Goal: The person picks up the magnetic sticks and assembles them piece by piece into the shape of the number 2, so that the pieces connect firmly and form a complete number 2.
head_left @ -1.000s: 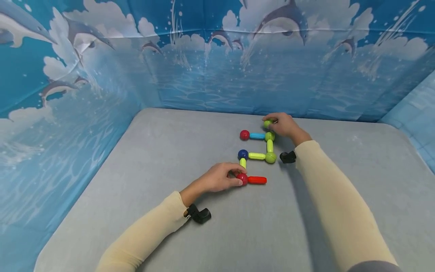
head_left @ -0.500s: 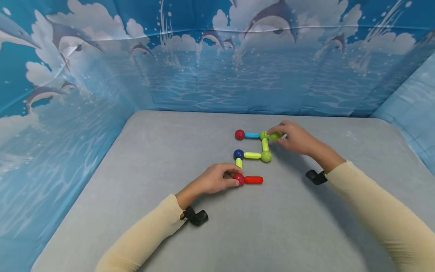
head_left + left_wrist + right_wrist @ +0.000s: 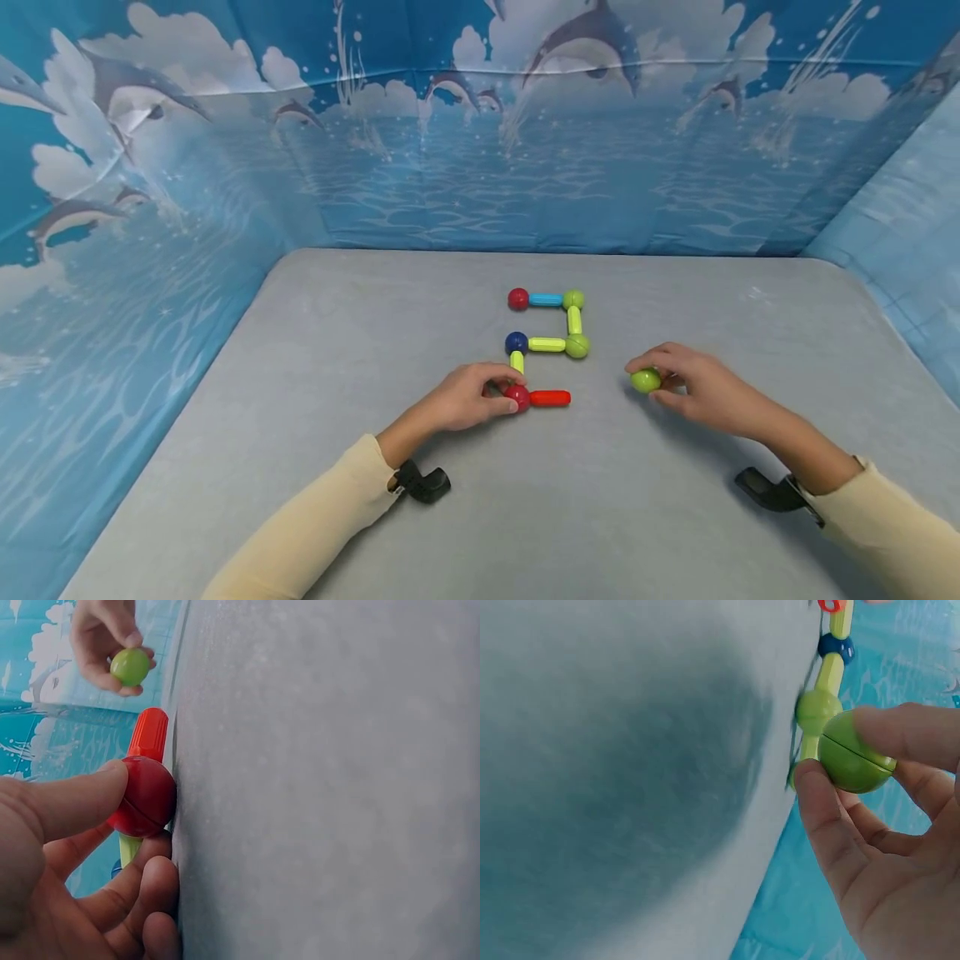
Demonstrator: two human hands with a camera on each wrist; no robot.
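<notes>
On the grey table lies a flat zigzag of balls and rods. My left hand (image 3: 472, 398) pinches its near red ball (image 3: 150, 796), from which a red rod (image 3: 551, 398) sticks out to the right. A yellow-green rod (image 3: 517, 361) links that ball to a dark blue ball (image 3: 517, 342); another rod (image 3: 547, 344) runs on to a green ball (image 3: 577, 346). Farther back come a second green ball (image 3: 573, 300), a light blue rod (image 3: 545, 300) and a far red ball (image 3: 518, 299). Right of the zigzag, my right hand (image 3: 705, 390) pinches a loose green ball (image 3: 855, 754) between thumb and fingers.
The grey table top (image 3: 420, 292) reaches back to a blue curtain with dolphins (image 3: 480, 183), which also hangs along the left and right sides. A black wrist camera mount (image 3: 423, 483) sits below the left hand, another mount (image 3: 772, 490) below the right.
My right hand has drawn the loose green ball away from the zigzag's far end, toward me and to the right. My left hand stays on the near red ball. The head view has shifted slightly.
</notes>
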